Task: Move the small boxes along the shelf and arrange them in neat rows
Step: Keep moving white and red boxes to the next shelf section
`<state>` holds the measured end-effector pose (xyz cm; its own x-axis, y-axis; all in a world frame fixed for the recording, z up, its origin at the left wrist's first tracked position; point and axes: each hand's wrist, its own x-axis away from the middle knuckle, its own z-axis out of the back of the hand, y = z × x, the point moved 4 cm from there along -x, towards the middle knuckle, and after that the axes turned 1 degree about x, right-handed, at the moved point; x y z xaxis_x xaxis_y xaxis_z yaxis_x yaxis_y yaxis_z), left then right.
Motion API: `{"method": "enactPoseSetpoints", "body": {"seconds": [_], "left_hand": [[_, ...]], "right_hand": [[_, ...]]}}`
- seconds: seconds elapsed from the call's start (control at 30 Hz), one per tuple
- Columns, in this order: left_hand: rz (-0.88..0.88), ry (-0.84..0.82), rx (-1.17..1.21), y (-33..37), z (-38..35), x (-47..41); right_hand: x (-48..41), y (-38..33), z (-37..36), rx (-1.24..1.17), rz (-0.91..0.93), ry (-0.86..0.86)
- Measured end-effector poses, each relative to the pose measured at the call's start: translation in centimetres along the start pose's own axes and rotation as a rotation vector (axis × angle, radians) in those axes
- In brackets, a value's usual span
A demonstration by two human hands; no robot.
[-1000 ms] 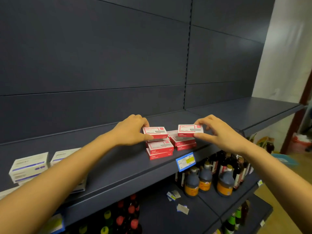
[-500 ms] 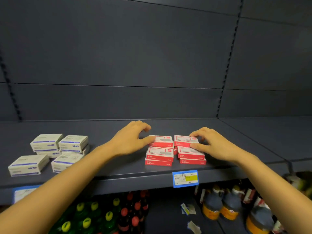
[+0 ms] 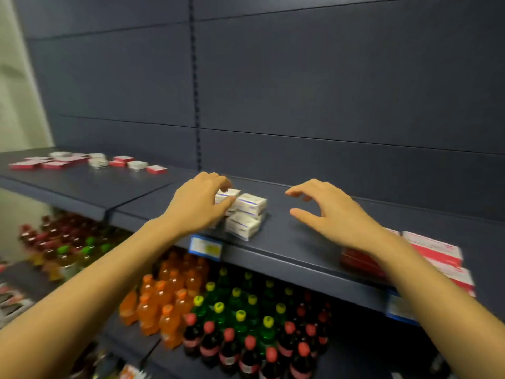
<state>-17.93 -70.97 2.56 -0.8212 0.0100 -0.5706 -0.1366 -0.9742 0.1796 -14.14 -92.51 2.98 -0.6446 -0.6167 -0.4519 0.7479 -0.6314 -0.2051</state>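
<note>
Head view: left hand [image 3: 199, 205] curled over white boxes [image 3: 247, 214] on shelf [image 3: 287, 242], seemingly gripping one; right hand [image 3: 337, 213], at 3 o'clock, spread, empty.

The shelf [image 3: 300, 242] looks like painted metal, dark and matt, as does the back panel [image 3: 328, 91]; the white boxes [image 3: 247, 214] are smooth printed card with a faint sheen; the red boxes [image 3: 434, 250] are card too; the bottles [image 3: 237, 324] below are glossy plastic.

Small boxes [image 3: 247, 214] mid-shelf [image 3: 300, 242] — loose boxes [image 3: 117, 161] far left, flat boxes [image 3: 434, 250], perhaps stacked, far right; bottles [image 3: 235, 318] below.
</note>
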Motion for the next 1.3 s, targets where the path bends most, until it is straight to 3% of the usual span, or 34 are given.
{"method": "enactPoseSetpoints", "body": {"seconds": [0.4,0.93,1.3], "left_hand": [[0.317,-0.003,-0.169,-18.1,8.6,8.8],[0.324,-0.074,-0.266,-42.8,15.4,11.1],[0.368,-0.027,-0.215,-56.5,14.4,9.6]], "right_hand": [[-12.6,-14.4,-10.0,-0.08,0.239,-0.124],[-30.5,-33.2,-24.9,-0.135,0.251,-0.196],[-42.8,-38.6,-33.1,-0.102,0.249,-0.253]]}}
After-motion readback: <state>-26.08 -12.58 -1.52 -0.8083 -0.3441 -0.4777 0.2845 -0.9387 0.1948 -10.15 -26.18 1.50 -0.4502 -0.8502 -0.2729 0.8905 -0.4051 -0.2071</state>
